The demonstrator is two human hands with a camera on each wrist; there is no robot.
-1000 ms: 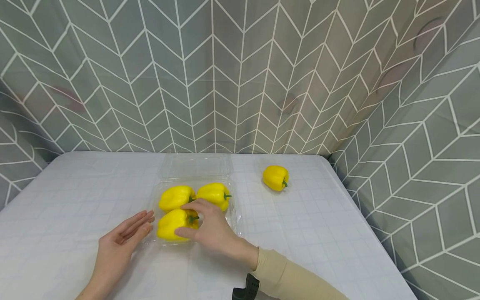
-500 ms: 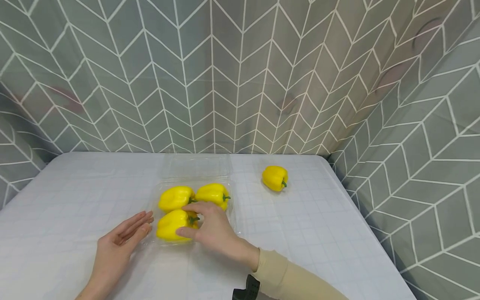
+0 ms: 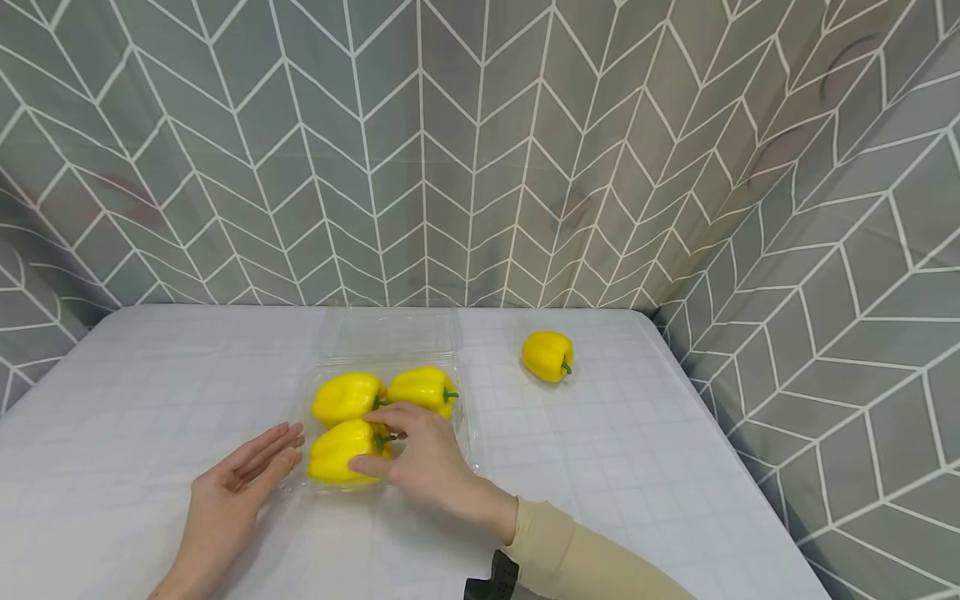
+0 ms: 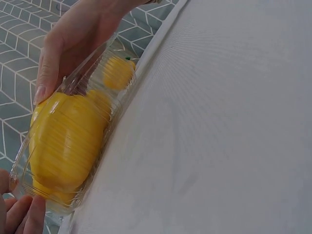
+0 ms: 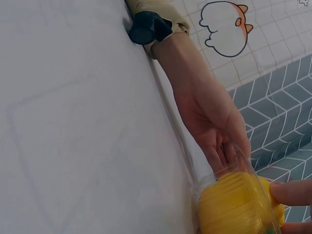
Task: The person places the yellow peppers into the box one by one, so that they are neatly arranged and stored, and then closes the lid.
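A clear plastic clamshell container [image 3: 315,362] lies with its lid [image 3: 390,332] folded back. Inside are three yellow bell peppers: one at the back left [image 3: 347,397], one at the back right [image 3: 420,388] and the front pepper [image 3: 333,454]. My right hand [image 3: 431,454] grips the front pepper at its stem end, thumb on the near side and fingers on the far side. At the container's left wall, my left hand [image 3: 236,483] has its fingers extended; in the left wrist view its fingertips [image 4: 34,214] are right at the clear wall.
Another yellow bell pepper [image 3: 547,356] lies on the white tablecloth [image 3: 600,467], to the right of the container. A patterned grey curtain [image 3: 465,150] hangs behind the table, and more of it stands along the right side. A black wrist device [image 3: 492,577] is under the right sleeve.
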